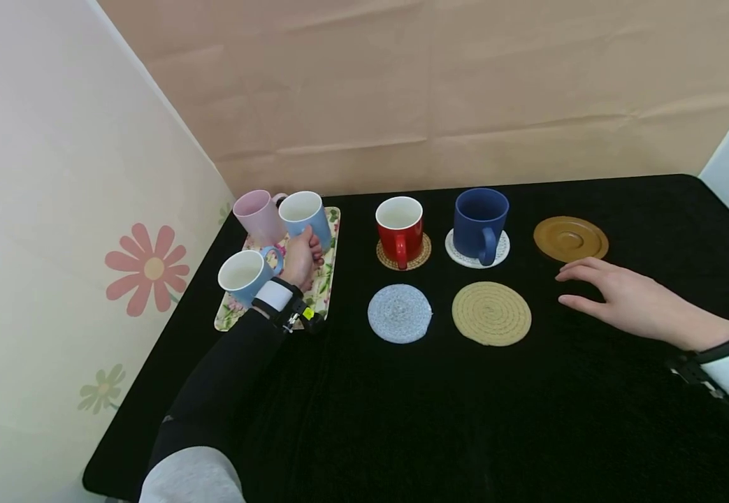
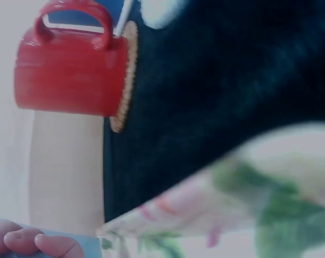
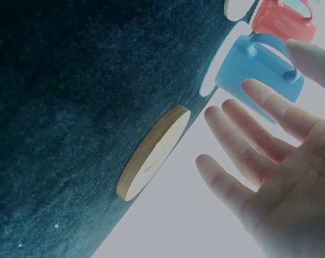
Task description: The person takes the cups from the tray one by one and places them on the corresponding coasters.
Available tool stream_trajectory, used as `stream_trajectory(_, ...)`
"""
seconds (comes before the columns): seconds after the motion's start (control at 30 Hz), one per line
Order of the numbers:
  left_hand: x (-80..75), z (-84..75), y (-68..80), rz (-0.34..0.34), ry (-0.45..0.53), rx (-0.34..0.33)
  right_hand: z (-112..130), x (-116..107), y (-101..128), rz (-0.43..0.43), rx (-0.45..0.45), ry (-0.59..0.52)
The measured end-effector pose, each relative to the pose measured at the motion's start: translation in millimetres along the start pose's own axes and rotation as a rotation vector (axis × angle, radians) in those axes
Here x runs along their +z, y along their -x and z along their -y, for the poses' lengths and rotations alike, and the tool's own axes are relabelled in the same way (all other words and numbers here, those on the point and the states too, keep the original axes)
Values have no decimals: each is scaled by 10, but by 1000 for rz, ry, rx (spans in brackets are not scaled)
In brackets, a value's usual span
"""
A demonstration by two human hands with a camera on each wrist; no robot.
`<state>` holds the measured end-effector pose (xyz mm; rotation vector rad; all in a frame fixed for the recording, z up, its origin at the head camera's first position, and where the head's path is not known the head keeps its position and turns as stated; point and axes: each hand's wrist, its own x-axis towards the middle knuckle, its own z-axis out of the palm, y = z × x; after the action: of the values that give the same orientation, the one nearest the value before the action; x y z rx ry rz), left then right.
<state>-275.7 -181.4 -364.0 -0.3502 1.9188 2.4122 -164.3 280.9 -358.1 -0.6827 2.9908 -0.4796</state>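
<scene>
Light blue glaze marks the far mug [image 1: 305, 214] that the left hand [image 1: 302, 257] wraps, fingers curled round its lower wall, on the floral tray [image 1: 326, 279] at the table's left edge. A pink mug [image 1: 258, 216] touches it on the left, and a second light blue mug [image 1: 246, 276] stands at the near end of the tray, its handle just beside the wrist. From the head view the grip looks closed on the mug; the left wrist view shows only three fingertips [image 2: 22, 242] against a pale blue surface, probably that mug, and a blurred corner of the tray.

That wrist view also looks across the black cloth [image 1: 528, 419] to the red mug [image 2: 68, 72] on its woven coaster [image 2: 125, 80], seen sideways. In the head view a navy mug [image 1: 481, 222] sits on a white coaster [image 1: 502, 251] beside it, with a bluish woven coaster [image 1: 400, 314] and a tan woven coaster [image 1: 491, 314] bare in the nearer row.

The right hand [image 1: 628, 300] hovers open, fingers spread and holding nothing, near the brown wooden coaster [image 1: 570, 239]. The right wrist view shows the splayed fingers [image 3: 243, 161] clear of that coaster [image 3: 152, 153], a gap the head view leaves less certain.
</scene>
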Motion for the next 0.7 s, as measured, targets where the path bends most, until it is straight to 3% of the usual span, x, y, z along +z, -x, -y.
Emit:
stream_trajectory(0.33, 151, -215, 234, 59, 43, 83, 0, -80, 61, 5, 17, 11)
stream_trajectory(0.7, 530, -428, 591, 218, -12, 147, -12, -169, 96, -3, 28, 32)
